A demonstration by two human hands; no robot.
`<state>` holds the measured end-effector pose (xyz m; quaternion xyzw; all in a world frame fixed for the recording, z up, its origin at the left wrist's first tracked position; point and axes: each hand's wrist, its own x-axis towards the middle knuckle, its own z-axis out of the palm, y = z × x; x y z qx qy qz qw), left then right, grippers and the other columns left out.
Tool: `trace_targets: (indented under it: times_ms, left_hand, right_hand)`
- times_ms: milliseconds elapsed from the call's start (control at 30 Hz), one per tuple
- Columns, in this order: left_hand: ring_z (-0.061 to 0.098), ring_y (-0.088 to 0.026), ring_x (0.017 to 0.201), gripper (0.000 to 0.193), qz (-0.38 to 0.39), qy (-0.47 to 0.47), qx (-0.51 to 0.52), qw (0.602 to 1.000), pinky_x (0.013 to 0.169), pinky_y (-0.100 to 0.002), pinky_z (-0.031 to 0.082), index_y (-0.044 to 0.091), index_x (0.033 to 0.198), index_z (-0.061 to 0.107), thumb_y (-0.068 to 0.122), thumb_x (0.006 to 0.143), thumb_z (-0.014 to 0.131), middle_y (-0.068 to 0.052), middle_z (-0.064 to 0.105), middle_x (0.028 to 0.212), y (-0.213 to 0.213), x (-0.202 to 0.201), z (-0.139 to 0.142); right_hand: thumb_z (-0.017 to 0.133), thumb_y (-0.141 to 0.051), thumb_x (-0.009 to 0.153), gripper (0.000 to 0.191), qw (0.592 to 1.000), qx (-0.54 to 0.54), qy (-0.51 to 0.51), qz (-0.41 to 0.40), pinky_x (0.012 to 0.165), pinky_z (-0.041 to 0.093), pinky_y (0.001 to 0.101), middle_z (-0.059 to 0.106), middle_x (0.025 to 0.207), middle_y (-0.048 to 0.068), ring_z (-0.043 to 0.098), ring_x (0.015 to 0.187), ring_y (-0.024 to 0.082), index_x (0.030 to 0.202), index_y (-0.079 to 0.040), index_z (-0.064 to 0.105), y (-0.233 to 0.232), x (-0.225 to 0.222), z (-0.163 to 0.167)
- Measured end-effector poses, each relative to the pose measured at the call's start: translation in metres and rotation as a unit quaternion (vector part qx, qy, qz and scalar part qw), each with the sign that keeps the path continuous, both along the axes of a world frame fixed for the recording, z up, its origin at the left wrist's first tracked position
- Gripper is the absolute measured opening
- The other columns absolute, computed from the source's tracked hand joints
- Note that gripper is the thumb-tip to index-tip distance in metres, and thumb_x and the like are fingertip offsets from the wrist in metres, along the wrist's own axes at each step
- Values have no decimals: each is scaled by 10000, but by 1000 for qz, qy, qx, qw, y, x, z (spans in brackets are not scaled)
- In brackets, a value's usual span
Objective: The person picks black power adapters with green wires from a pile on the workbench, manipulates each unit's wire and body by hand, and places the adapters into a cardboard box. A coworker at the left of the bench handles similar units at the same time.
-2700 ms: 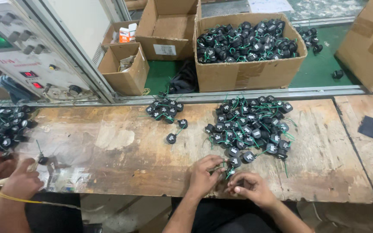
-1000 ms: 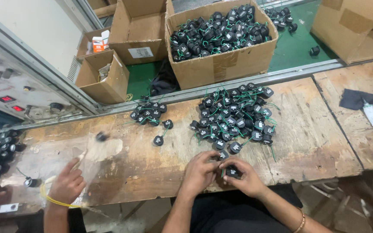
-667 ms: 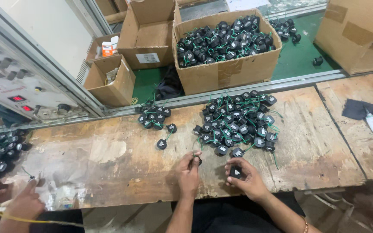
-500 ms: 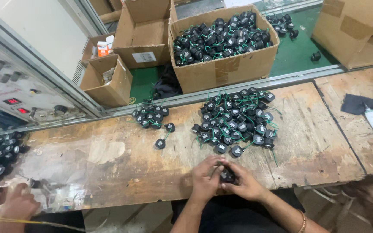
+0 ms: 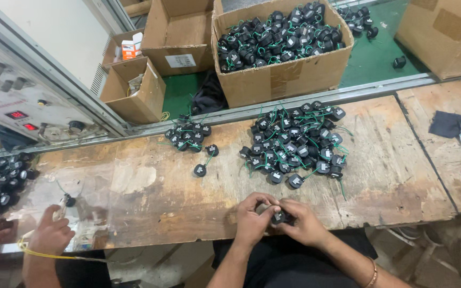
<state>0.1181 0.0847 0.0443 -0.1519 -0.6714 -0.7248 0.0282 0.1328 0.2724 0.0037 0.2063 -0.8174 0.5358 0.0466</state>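
**K:** Black small part [image 5: 279,217], roundish, pinched between both hands at the near edge of the tabletop [image 5: 156,181]. Left hand [image 5: 253,218] and right hand [image 5: 303,222] both have fingers curled tight around it. Too covered to tell its long axis or facing.

**R:** Rest of the stock?

**K:** Big pile of the same black parts with green wires [image 5: 294,144] just beyond the hands. Smaller cluster [image 5: 188,137] further left, two strays beside it. Past the metal rail, open cardboard box [image 5: 326,69] full of the same parts.

**R:** Other boxes, labels?

**K:** Empty-looking open carton [image 5: 180,37] with a white rectangular label on its front flap. Small carton [image 5: 132,93] left of it holds bits I can't make out; orange-and-white packet [image 5: 129,49] behind. Dark cloth [image 5: 452,124] and a white tag far right on the tabletop. Co-worker's hand [image 5: 52,234] far left, well apart, near a yellow cable [image 5: 38,255].
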Motion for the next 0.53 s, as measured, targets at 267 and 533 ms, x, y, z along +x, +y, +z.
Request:
trace_targets:
  times_ms: [267, 533]
  left_hand:
    - [723, -205, 1000, 185, 137, 122, -38, 982, 870, -305, 604, 25, 1003, 742, -67, 843, 752, -111, 745, 1081, -10, -49, 13]
    - [534, -301, 1400, 526, 152, 164, -450, 865, 1147, -410, 404, 158, 1297, 653, -61, 823, 589, -83, 579, 1520, -24, -82, 9]
  right_hand:
    - [808, -28, 806, 304, 982, -170, -75, 15, 896, 525, 313, 669, 1089, 89, 630, 1027, 164, 1062, -4, 644, 2, -3, 12]
    - [780, -69, 863, 569, 955, -202, -197, 94, 807, 602, 306, 700, 1159, 88, 665, 968, 138, 1388, -40, 563, 12, 0, -6]
